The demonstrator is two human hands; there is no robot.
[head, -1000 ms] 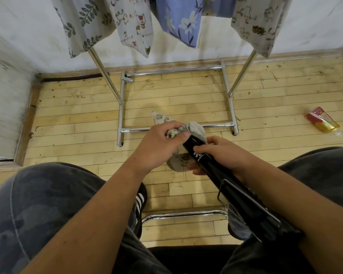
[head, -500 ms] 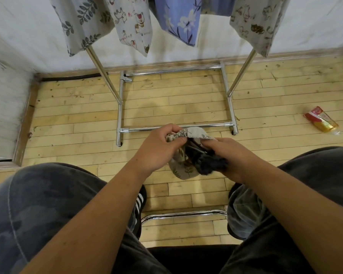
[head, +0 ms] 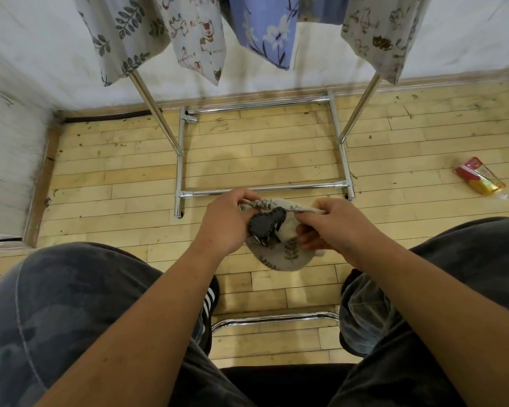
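Overall: the left hand (head: 224, 227) and the right hand (head: 332, 227) held a small cloth pouch (head: 285, 258) in the air above the wooden floor (head: 115, 177).
Left grip: the left hand's fingers were curled and pinched the left end of the pouch's upper rim.
Right grip: the right hand's thumb and forefinger pinched the right end of the same rim, and its other fingers were curled in against the front of the cloth.
Task item: the pouch was pale grey with dark leaf sprigs. It sat between the two hands and touched both, with its rim drawn taut from one to the other and its rounded bottom hanging below them.
Contents: a dark object (head: 265, 223) with pale stitching along its edge stood out of the pouch's mouth, just beside the left hand's fingers. Whether those fingers touched it could not be told.
Rack: the near base bar of the chrome drying rack (head: 262, 188) lay on the floor just beyond both hands.
Laundry: the hung cloths (head: 194, 39) draped well beyond the hands, at the far wall.
Litter: a red and yellow wrapper (head: 479, 180) lay on the floor, well apart to the right of the right hand.
Seat: a curved chrome chair bar (head: 276, 317) ran below the hands, on the person's side of them.
Footwear: a black shoe (head: 208, 301) with white stripes showed beneath the left forearm.
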